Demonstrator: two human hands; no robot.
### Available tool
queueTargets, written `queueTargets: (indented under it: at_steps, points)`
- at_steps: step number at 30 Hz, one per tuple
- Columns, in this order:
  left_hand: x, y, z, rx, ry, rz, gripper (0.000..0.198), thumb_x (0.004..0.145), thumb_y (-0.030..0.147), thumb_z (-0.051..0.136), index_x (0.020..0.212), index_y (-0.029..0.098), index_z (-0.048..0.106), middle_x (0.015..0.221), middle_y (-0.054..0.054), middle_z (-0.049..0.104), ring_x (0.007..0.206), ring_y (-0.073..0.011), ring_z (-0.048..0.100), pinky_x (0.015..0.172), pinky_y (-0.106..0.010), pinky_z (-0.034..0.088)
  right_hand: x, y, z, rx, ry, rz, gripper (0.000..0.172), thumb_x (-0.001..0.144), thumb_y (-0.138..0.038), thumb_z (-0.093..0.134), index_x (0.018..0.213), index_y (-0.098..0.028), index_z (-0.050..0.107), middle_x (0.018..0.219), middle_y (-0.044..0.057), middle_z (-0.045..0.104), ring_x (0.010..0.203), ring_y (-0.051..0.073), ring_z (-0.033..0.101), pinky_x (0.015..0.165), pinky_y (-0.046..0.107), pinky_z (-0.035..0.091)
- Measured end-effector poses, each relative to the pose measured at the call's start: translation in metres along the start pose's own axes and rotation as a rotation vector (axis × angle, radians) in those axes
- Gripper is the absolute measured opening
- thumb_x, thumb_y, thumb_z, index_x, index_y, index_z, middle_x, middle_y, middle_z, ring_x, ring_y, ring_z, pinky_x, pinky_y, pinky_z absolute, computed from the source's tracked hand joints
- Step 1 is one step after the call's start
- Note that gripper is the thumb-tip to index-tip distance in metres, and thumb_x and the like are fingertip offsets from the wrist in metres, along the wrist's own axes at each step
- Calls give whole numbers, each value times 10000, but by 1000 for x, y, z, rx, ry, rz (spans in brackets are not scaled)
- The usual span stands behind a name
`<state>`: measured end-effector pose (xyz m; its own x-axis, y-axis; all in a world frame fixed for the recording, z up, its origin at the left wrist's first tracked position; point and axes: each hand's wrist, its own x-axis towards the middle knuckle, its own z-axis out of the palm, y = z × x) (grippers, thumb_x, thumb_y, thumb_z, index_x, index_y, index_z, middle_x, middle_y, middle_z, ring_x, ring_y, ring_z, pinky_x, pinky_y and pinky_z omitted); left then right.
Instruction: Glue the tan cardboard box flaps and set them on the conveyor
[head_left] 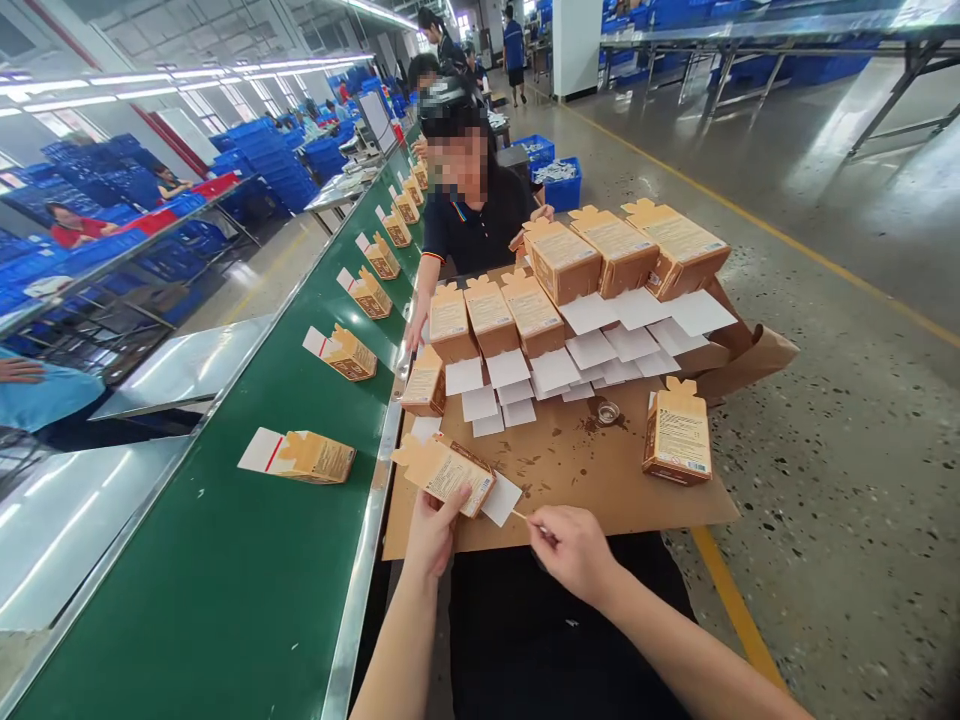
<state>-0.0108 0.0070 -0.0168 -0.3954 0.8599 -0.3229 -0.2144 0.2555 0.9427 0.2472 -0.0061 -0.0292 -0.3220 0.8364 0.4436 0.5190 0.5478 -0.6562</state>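
Note:
My left hand (435,530) grips a tan printed carton (450,477) low on a brown cardboard sheet (570,490). A white card (501,498) sticks out from the carton's edge. My right hand (574,553) pinches a thin wooden stick (521,518), its tip close to the white card. A small glass dish (607,412) with dark liquid sits on the stained sheet nearby. Several cartons with white cards (532,310) stand in rows beyond it, and one more carton (678,440) stands alone to the right.
A green conveyor belt (225,500) with a metal edge runs along my left, carrying spaced cartons with cards. A co-worker (472,210) sits across the sheet. Blue crates (562,185) stand beyond, and a speckled floor (825,480) with a yellow line lies to the right.

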Motion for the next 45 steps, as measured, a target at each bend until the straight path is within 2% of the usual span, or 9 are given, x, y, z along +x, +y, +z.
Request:
queueTargets:
  at_steps: [6,12,16,20,27,31,38,41,45]
  points:
    - [-5,-12,3,33,31,92,899,648,633,1145,1344,223,751,1444,-207,858,1434,-418,812,1286,-597,618,5,6,35,-21,-62,-42,302,979,-63,587,756,-265,574,621,-55,568,542,138,474,610,300,314]
    - [-21,-20,14,142,79,195,891,701,601,1114,1402,261,682,1433,-180,843,1374,-389,838,1212,-557,665,4,22,16,-12,-37,31,334,1065,-109,560,772,-264,602,635,-55,576,561,137,508,617,277,350]
    - [-35,-35,23,378,146,300,885,649,624,1103,1297,286,604,1280,-146,847,1203,-390,869,1017,-506,721,-8,25,-6,77,71,162,358,1152,-280,567,820,-268,702,625,-44,588,556,154,533,595,272,440]
    - [-44,-47,27,565,190,313,739,742,634,1029,1204,327,541,1158,-100,825,1095,-392,869,864,-469,701,-27,20,-24,140,141,292,472,1182,-422,578,738,-285,663,590,-54,522,503,151,448,529,285,425]
    - [-41,-44,38,443,189,321,780,688,587,1062,1212,325,547,1183,-98,834,1120,-376,871,933,-487,720,-31,8,-30,232,136,296,460,1126,-407,657,689,-264,650,573,-64,460,478,129,409,486,271,369]
    - [-31,-20,-3,195,355,298,890,681,532,1108,1346,290,568,1424,-167,823,1317,-372,851,1145,-531,703,-32,14,-44,241,139,302,458,1109,-437,686,693,-246,715,560,-55,484,465,129,452,483,253,427]
    - [-12,38,-146,226,804,341,974,610,440,1146,1281,309,453,1577,-186,733,1474,-374,782,1264,-591,650,-41,34,-66,189,180,347,453,1054,-502,762,686,-239,782,564,-18,543,438,135,464,453,261,437]
    - [-5,37,-168,248,820,249,980,533,360,1140,1179,321,404,1472,-172,756,1407,-389,813,1262,-607,640,-34,37,-69,184,158,332,444,1046,-509,783,694,-240,794,571,-16,547,450,135,483,471,254,457]
    - [2,28,-168,346,778,242,916,589,338,1090,1166,331,379,1411,-143,770,1399,-378,818,1254,-581,639,-24,36,-73,181,175,272,400,1042,-476,787,716,-245,813,557,-32,532,442,126,483,463,237,449]
